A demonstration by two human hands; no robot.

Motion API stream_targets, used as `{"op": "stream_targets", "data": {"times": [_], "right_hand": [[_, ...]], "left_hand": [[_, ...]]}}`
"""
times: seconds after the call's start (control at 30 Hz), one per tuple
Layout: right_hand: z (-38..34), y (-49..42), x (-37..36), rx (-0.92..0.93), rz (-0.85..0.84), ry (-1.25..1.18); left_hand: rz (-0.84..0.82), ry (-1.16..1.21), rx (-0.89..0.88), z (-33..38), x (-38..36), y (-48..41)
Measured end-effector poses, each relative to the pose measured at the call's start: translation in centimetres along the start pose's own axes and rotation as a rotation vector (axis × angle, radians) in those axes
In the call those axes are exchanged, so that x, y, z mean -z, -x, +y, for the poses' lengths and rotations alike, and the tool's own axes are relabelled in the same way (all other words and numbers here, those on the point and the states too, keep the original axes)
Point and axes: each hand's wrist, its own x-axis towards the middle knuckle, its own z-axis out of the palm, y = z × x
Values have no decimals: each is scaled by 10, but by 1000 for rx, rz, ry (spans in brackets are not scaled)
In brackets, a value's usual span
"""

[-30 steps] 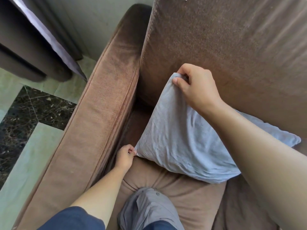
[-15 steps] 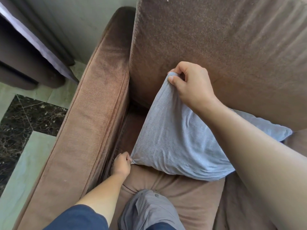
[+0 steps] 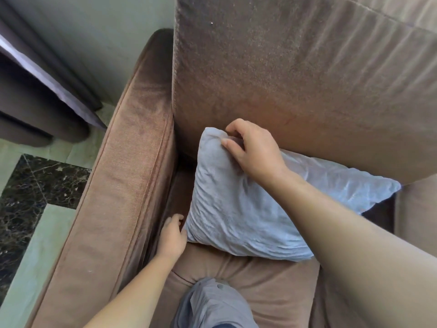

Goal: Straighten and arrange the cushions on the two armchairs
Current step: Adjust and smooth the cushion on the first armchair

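Observation:
A light blue-grey cushion [image 3: 238,209] leans against the backrest [image 3: 295,91] of a brown armchair, resting on the seat [image 3: 260,280]. My right hand [image 3: 253,147] pinches the cushion's top left corner. My left hand [image 3: 171,235] is at the bottom left corner, fingers curled against the fabric between the cushion and the left armrest [image 3: 123,197]. The cushion's right corner reaches the gap by the right armrest [image 3: 416,209]. My right forearm hides part of the cushion's lower right side.
My knee in grey trousers [image 3: 210,304] presses on the seat's front edge. Left of the chair lie a pale and dark marble floor [image 3: 28,192], a dark curtain [image 3: 35,98] and a pale wall [image 3: 106,43].
The cushion has settled lower and squarer against the backrest. My right hand came down with its top corner, and my left hand stays at the bottom left corner.

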Motion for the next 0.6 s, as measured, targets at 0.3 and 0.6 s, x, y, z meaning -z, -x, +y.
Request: {"op": "stream_targets", "data": {"times": [0.3,0.6], "right_hand": [[75,71,11,-177,-78,332],[138,113,35,-62,5,628]], "left_hand": [[-9,534,-263,144,57,15],[145,480,-315,192,46,-4]]}}
